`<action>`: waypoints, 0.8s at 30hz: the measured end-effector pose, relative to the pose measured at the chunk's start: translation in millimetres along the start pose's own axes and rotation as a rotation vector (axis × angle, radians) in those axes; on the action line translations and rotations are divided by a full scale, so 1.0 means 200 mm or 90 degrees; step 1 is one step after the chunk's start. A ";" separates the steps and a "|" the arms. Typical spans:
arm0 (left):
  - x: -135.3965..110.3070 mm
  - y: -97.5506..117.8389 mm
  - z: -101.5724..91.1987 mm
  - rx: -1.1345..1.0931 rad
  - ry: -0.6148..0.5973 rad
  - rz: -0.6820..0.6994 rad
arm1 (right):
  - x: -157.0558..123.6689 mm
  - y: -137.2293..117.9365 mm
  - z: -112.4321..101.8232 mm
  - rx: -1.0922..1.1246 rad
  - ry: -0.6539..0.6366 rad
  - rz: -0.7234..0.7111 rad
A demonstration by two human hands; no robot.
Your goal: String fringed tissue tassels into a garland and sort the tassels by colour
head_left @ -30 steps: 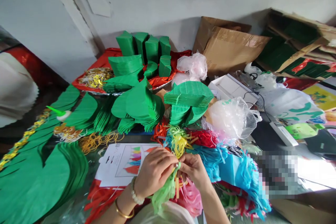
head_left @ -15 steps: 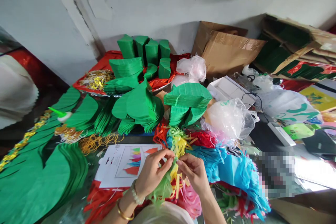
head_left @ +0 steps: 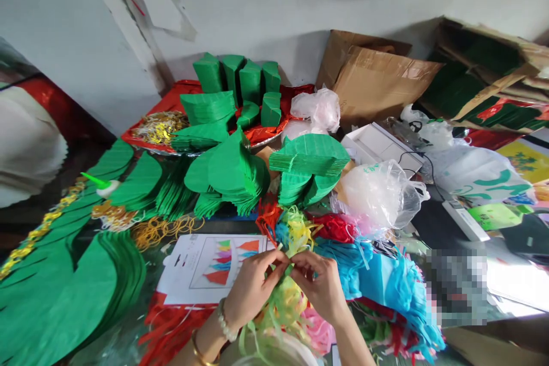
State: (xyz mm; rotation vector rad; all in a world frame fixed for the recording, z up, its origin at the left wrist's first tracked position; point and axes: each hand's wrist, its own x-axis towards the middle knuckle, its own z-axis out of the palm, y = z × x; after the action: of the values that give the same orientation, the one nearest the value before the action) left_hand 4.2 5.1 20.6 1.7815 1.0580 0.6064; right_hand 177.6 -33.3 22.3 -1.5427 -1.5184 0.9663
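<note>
My left hand point(head_left: 253, 289) and my right hand point(head_left: 319, 286) meet at the lower middle, and their fingers pinch a bunch of pale green and yellow paper fringe point(head_left: 281, 309). Its strands fall below my hands toward my lap. My left wrist wears a pearl bracelet point(head_left: 223, 321) and a gold bangle point(head_left: 199, 351). Just beyond my fingers lies a tuft of yellow paper fringe point(head_left: 298, 231). A printed sheet with coloured pennants point(head_left: 210, 269) lies left of my left hand. Blue paper fringe point(head_left: 381, 280) lies right of my right hand.
Stacks of cut green paper point(head_left: 309, 154) stand beyond my hands, with more on a red foil tray point(head_left: 158, 137). Large green paper pieces point(head_left: 60, 280) fill the left, near a glue bottle point(head_left: 103, 186). Plastic bags point(head_left: 380, 194) and a cardboard box point(head_left: 377, 77) stand at back right.
My hands have drawn closer together over the bunch, and more pale green and yellow strands now spread below them. The view has shifted slightly.
</note>
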 end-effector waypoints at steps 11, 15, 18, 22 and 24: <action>0.00 0.00 -0.07 -0.031 -0.093 0.005 | -0.01 0.04 -0.01 0.029 -0.039 0.018; 0.01 -0.02 -0.07 0.028 -0.081 0.071 | 0.00 0.05 -0.02 0.046 -0.058 0.038; -0.01 -0.02 -0.05 0.102 -0.049 0.159 | 0.00 0.06 -0.03 0.068 -0.069 0.042; -0.03 -0.04 -0.01 0.194 0.002 0.223 | -0.01 0.05 -0.02 0.063 -0.071 0.034; -0.04 -0.04 0.01 0.183 0.030 0.205 | -0.01 0.04 -0.02 0.072 -0.071 0.020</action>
State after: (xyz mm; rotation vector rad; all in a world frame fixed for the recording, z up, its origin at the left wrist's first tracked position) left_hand -1.3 -0.7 13.2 2.2243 0.9310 0.7210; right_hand 184.3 -35.9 15.9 -1.4571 -1.4925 1.1529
